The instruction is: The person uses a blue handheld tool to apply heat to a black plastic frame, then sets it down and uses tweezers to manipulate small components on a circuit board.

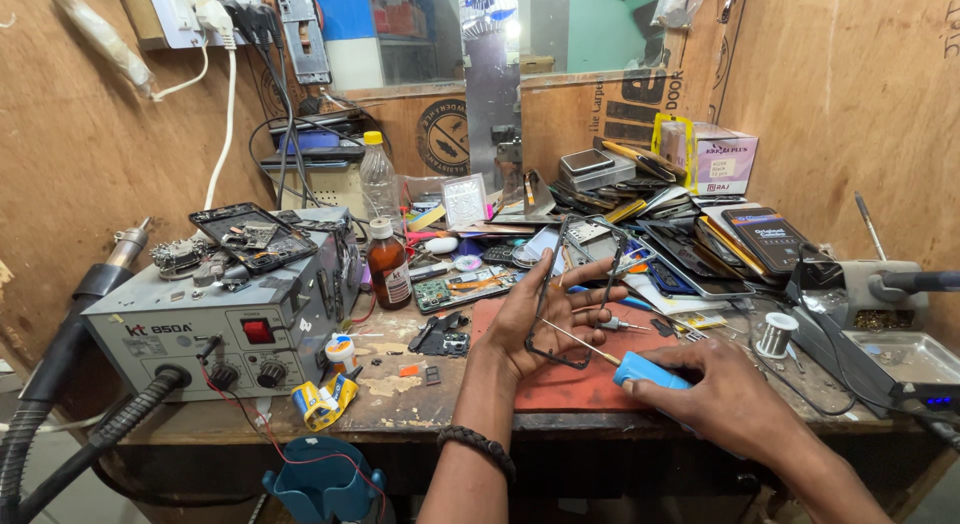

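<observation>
My left hand point(545, 319) holds a thin black phone frame point(580, 284) upright over a red mat point(590, 384) at the bench front. My right hand point(720, 399) grips a soldering iron with a light blue handle point(648, 369). Its thin metal tip point(575, 344) points left and reaches the lower part of the frame beside my left palm. A dark beaded bracelet point(478, 446) sits on my left wrist.
A grey hot-air rework station point(215, 324) with a black hose stands at left. A brown glass bottle point(388, 266) and a clear plastic bottle point(378, 179) stand behind it. Phone parts and boxes point(690, 234) pile at the back. A solder spool point(775, 334) and iron stand point(860, 294) sit at right.
</observation>
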